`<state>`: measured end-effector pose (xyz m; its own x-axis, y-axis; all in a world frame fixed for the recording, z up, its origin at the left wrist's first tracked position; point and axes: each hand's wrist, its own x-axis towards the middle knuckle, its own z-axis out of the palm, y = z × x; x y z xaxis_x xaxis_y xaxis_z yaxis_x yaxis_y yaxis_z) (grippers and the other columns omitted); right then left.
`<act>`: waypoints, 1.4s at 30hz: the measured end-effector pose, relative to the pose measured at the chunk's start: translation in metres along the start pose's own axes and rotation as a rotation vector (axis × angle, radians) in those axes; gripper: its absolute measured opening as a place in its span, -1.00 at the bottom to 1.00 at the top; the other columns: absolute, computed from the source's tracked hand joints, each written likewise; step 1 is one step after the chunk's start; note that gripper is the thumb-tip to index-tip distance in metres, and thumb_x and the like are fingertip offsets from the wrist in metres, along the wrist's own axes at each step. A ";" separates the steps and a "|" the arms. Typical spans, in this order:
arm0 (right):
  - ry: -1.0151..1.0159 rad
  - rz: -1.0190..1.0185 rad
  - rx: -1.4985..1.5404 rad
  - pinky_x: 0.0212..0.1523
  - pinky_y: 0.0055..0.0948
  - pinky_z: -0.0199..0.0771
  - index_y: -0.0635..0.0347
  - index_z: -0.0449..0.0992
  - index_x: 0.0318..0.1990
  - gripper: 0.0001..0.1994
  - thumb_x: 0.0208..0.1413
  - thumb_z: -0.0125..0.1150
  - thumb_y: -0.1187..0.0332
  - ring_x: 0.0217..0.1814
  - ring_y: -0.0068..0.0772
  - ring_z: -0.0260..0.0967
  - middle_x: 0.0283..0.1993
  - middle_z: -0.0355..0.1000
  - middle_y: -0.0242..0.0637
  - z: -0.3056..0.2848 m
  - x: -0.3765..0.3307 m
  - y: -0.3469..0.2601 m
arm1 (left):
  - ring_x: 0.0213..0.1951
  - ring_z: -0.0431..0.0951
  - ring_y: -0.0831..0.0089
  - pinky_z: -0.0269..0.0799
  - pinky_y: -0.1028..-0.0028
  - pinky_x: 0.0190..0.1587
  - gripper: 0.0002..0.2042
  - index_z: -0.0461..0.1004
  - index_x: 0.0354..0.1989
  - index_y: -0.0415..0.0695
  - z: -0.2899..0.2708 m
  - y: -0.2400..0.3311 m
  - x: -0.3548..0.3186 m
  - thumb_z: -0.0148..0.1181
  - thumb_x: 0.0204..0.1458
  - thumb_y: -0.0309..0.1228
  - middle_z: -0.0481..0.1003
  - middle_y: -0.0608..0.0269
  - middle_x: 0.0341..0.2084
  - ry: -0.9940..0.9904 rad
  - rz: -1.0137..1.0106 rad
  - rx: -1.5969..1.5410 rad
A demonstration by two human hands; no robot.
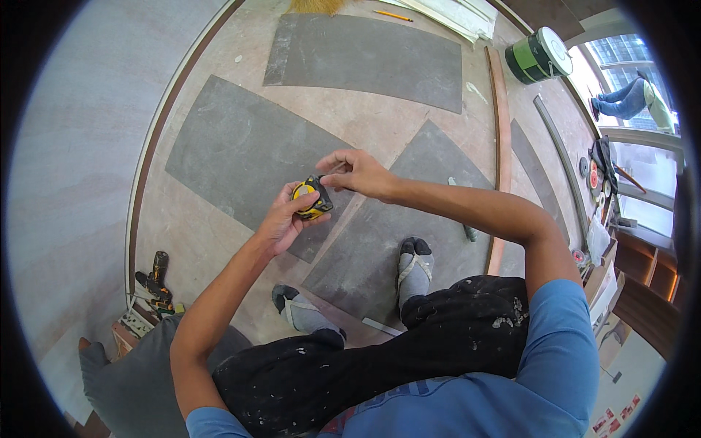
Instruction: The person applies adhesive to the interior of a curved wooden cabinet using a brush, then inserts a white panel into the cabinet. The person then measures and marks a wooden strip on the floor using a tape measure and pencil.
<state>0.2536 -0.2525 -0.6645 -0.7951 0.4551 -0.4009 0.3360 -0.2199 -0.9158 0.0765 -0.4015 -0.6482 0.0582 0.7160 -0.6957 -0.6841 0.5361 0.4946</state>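
My left hand [279, 223] is closed around a yellow-and-black tape measure [310, 198], its thumb lying across the case. Just above the case hovers my right hand [358, 174], with fingers loosely curved and a gap between thumb and forefinger. The thumb tip comes close to the case's upper corner; whether it touches I cannot tell. No drawn-out blade shows. Beneath the hands lies a dark grey sheet [234, 146]. My feet stand near a second grey sheet [387, 233], and a third grey sheet [365, 58] lies farther off.
A long wooden strip [499, 131] runs along the right, beyond a knife-like tool [469, 232]. At far right stand a green-and-black bucket [539, 56] and tape rolls [593, 174]. A pencil [393, 15] lies far off. Left holds a cordless drill [155, 277]. Another person [631, 98] is at the window.
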 end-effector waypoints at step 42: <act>0.453 -0.090 -0.744 0.00 -0.08 0.56 0.20 0.60 -0.09 -0.72 0.28 0.18 0.17 -0.05 -0.07 0.55 -0.11 0.59 0.00 -0.204 0.183 0.013 | -0.24 0.59 0.41 0.47 0.39 -0.09 -0.67 0.55 -0.21 -0.20 -0.121 -0.092 -0.030 -0.06 0.40 -0.22 0.60 0.16 -0.36 -0.042 -0.140 0.951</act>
<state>0.2159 0.0042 -0.7538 -0.6100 0.7777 -0.1519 0.6499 0.3814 -0.6574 0.0493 -0.5265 -0.7354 0.1335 0.6236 -0.7702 0.2058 0.7428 0.6371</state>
